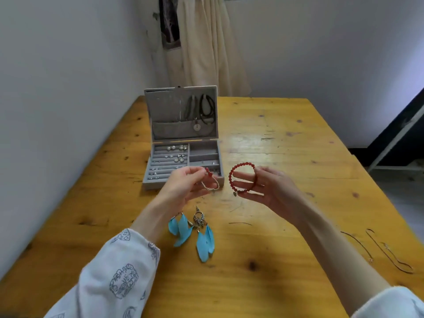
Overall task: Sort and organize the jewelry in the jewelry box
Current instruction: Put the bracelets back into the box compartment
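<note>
Table: yellow wood, knotted and scratched, carries everything.

Jewelry box: far left of centre, against the wall side, lid upright. Lid lining holds dark cords and a pale disc pendant over a pocket. Base tray: ring rolls on the left already carry small silver pieces; the compartments on the right look mostly bare, though my left hand hides the nearest one.

Feather earrings: blue pair, flat on the table just in front of me, between my forearms. Not yet boxed.

Thin chains: two, lying loose near the right edge, well apart from the box.

Right hand: raised above the table, fingers spread and nearly straight, a red bead bracelet looped around them.

Left hand: raised just in front of the box, thumb and fingertips pinching a thin cord bracelet with a few red beads at the top.

Step in hand, as I judge it: comparing or separating the two bracelets before stowing. Box partly filled; four or more pieces outstanding.

Next move calls for picking a right-side compartment and lowering one bracelet in coiled flat. The cord one is limp and may snag on the tray edge; the bead one should slide off my fingers easily.
</note>
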